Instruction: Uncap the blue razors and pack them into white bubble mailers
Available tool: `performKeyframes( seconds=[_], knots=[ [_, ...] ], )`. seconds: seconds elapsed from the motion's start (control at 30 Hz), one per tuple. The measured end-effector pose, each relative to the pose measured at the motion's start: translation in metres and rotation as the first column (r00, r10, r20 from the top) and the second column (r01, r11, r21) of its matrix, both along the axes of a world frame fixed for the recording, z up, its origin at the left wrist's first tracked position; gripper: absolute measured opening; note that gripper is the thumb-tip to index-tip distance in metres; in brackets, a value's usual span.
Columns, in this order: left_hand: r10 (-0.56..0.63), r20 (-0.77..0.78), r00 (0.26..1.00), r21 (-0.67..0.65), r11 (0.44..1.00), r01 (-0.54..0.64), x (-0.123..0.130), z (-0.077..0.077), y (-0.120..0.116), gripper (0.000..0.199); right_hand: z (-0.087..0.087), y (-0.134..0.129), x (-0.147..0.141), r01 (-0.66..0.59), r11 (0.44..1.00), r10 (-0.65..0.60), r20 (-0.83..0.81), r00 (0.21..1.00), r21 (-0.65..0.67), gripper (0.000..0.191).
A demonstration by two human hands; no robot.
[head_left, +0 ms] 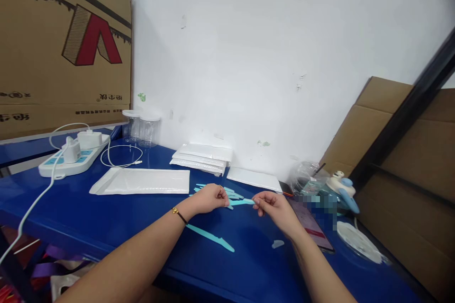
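Note:
Between my two hands is a turquoise eyebrow razor (240,202), held level just above the blue table. My left hand (209,198) is closed on its left end. Thumb and fingers of my right hand (272,206) pinch the right end, where the tip is hidden. Behind my left hand lie several more turquoise razors (232,192) in a loose pile, partly covered by the hand. Another razor (210,235) lies alone nearer the front edge. Below my right hand rests a small translucent cap-like piece (277,244).
A white padded mailer (142,181) lies left, and a stack of mailers (202,156) by the wall. A power strip (76,163) with cables sits far left, near clear jars (149,130). On the right are a phone (311,225), a white round object (360,241) and cardboard (369,118).

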State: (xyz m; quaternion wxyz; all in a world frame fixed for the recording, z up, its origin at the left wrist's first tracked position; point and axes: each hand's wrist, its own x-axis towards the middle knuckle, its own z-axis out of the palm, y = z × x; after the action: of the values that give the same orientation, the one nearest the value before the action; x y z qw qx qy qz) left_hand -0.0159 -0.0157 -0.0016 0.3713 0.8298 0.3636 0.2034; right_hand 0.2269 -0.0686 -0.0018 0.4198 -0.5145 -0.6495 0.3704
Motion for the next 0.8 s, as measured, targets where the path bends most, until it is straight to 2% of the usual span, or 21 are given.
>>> performKeyframes(
  seconds=[0.07,0.17,0.27,0.33,0.4,0.5,0.57,0.67,0.73,0.8],
  knots=[
    [0.011,-0.012,1.0,0.011,1.0,-0.011,0.0,-0.003,0.003,0.022,0.002,0.0,0.002,0.018,1.0,-0.017,0.048,0.999,-0.005,0.041],
    [0.111,-0.107,0.988,0.116,0.988,-0.098,-0.003,-0.005,0.008,0.02,0.01,-0.004,0.014,0.033,0.999,-0.032,0.173,0.984,-0.006,0.04],
    [0.219,-0.146,0.965,0.251,0.951,-0.178,-0.009,-0.001,0.008,0.018,0.017,-0.014,0.035,-0.094,0.986,0.129,0.276,0.953,-0.135,0.033],
    [0.224,-0.101,0.969,0.278,0.942,-0.189,-0.015,0.006,0.005,0.027,0.018,-0.019,0.048,-0.16,0.953,0.248,0.356,0.901,-0.258,0.03],
    [0.131,-0.109,0.985,0.217,0.97,-0.105,-0.02,0.014,-0.002,0.037,0.017,-0.022,0.054,-0.149,0.934,0.294,0.459,0.839,-0.325,0.027],
    [-0.11,-0.267,0.957,0.013,0.993,0.117,-0.028,0.023,-0.016,0.043,0.014,-0.022,0.052,-0.132,0.93,0.308,0.531,0.79,-0.343,0.019],
    [-0.139,-0.352,0.925,-0.048,0.99,0.13,-0.031,0.024,-0.027,0.034,0.013,-0.021,0.046,-0.141,0.93,0.311,0.525,0.792,-0.338,0.016],
    [-0.063,-0.376,0.925,-0.034,0.998,0.054,-0.032,0.021,-0.047,0.012,0.013,-0.021,0.033,-0.135,0.944,0.285,0.534,0.796,-0.302,0.011],
    [0.015,-0.336,0.942,0.072,0.997,0.01,-0.031,0.019,-0.06,0.003,0.016,-0.021,0.026,-0.141,0.96,0.252,0.52,0.816,-0.244,0.009],
    [0.093,-0.252,0.963,0.169,0.984,-0.051,-0.03,0.017,-0.073,0.005,0.02,-0.021,0.022,-0.151,0.968,0.227,0.446,0.866,-0.198,0.01]
  ],
)
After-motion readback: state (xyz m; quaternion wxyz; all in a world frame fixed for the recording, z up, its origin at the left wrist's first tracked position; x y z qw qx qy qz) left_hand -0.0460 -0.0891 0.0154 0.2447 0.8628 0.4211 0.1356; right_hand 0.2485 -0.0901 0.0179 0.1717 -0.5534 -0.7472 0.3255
